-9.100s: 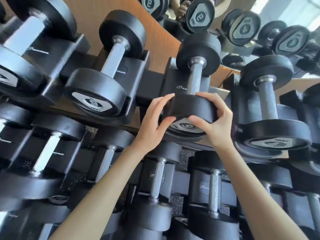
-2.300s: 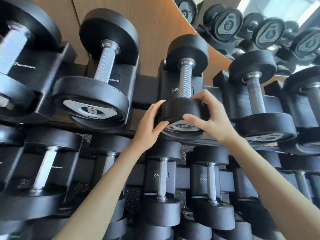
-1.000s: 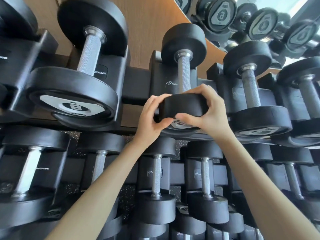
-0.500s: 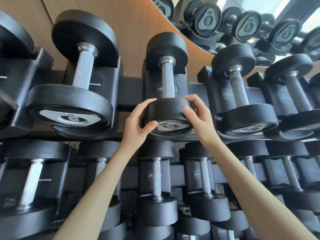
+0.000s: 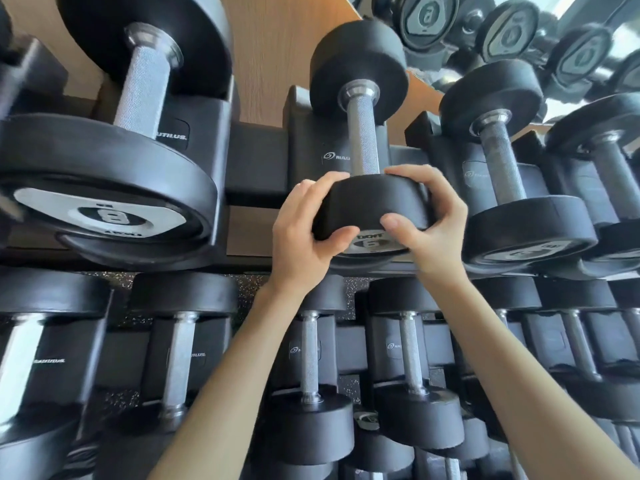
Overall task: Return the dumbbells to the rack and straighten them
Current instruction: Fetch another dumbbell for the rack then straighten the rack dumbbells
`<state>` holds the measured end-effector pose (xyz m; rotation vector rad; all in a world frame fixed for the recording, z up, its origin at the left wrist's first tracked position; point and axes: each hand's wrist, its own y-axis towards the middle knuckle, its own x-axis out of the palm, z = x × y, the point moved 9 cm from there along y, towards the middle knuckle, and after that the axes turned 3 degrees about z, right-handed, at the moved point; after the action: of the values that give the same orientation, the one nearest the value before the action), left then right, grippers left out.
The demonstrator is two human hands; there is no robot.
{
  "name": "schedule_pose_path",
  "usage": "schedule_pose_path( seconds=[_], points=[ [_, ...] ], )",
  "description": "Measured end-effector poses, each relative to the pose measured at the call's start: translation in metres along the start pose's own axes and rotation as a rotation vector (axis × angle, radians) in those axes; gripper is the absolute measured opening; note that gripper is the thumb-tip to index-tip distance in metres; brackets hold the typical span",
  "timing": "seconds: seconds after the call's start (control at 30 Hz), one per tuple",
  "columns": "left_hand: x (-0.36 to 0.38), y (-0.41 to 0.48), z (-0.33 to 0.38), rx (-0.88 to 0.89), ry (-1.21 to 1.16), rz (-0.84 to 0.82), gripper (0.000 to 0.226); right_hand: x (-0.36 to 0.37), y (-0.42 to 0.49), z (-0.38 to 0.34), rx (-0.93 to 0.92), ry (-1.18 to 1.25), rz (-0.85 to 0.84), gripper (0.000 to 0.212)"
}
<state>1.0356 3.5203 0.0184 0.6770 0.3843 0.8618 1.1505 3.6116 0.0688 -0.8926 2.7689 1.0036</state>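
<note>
Dumbbell (image 5: 363, 140) is clasped at 9 and 3 o'clock by left grip (image 5: 304, 233) and right grip (image 5: 437, 225); even twisting is advised until squarely seated.

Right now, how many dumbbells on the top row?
4: the 8 dumbbell left, the 6 dumbbell held by left hand and right hand, a third dumbbell right of it, a fourth dumbbell at right edge. Others may be cut off.

Bright daylight glares from upper right; edges bow with wide-angle distortion, and the lower-left dumbbell (image 5: 20, 344) blurs.
</note>
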Motion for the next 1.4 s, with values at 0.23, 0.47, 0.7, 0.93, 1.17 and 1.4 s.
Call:
schedule_pose_path(
  seconds=[0.23, 0.47, 0.7, 0.93, 1.17, 1.4],
  points=[
    [0.006, 0.017, 0.032, 0.173, 0.346, -0.157, 0.065, -0.01, -0.012, 0.026, 0.086, 0.164, 0.169, 0.035],
    [-0.007, -0.001, -0.004, -0.13, -0.064, -0.138, 0.066, 0.003, -0.011, 0.022, 0.096, 0.172, 0.068, 0.033],
    [-0.001, 0.003, -0.001, -0.149, -0.088, -0.095, 0.059, -0.002, -0.012, 0.028, 0.142, 0.196, 0.105, 0.028],
    [0.011, 0.013, 0.013, -0.107, 0.023, -0.215, 0.055, -0.01, -0.018, 0.044, 0.224, 0.283, 0.193, 0.04],
    [-0.003, 0.005, -0.003, -0.102, -0.069, -0.091, 0.065, 0.001, -0.013, 0.037, 0.143, 0.171, 0.164, 0.037],
    [-0.005, 0.005, -0.008, -0.151, -0.1, -0.104, 0.059, 0.0, -0.013, 0.033, 0.138, 0.123, 0.15, 0.036]
  ],
)
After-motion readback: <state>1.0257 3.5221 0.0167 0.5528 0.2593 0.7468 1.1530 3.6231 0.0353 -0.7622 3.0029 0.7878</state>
